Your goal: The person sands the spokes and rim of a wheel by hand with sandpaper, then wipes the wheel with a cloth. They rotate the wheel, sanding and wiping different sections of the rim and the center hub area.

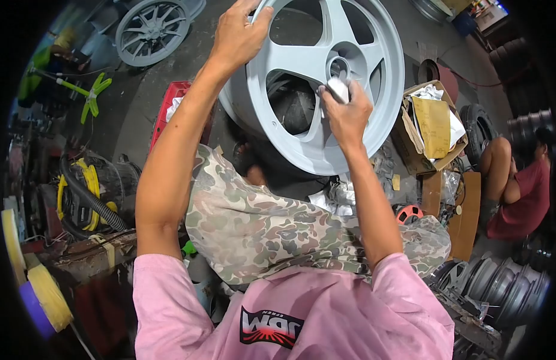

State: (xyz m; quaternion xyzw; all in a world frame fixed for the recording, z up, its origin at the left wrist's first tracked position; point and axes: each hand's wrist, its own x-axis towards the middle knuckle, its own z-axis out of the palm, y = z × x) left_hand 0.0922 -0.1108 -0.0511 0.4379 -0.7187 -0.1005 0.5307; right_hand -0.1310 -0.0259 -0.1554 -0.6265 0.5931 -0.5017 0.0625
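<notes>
A large light-grey wheel rim (299, 55) with wide spokes stands tilted in front of my legs. My left hand (241, 33) grips its upper left edge, the fingers wrapped over the lip. Near the centre hub, my right hand (348, 111) pinches a small white pad (338, 90) against a spoke, just below the hub hole. Part of the pad is covered by my fingers.
Another grey rim (153, 31) lies at the upper left, near a red crate (170, 99). To the right are a cardboard box (437, 123) with papers, a tire (481, 126), and a seated person in a red shirt (521, 198). Stacked rims (506, 288) stand lower right.
</notes>
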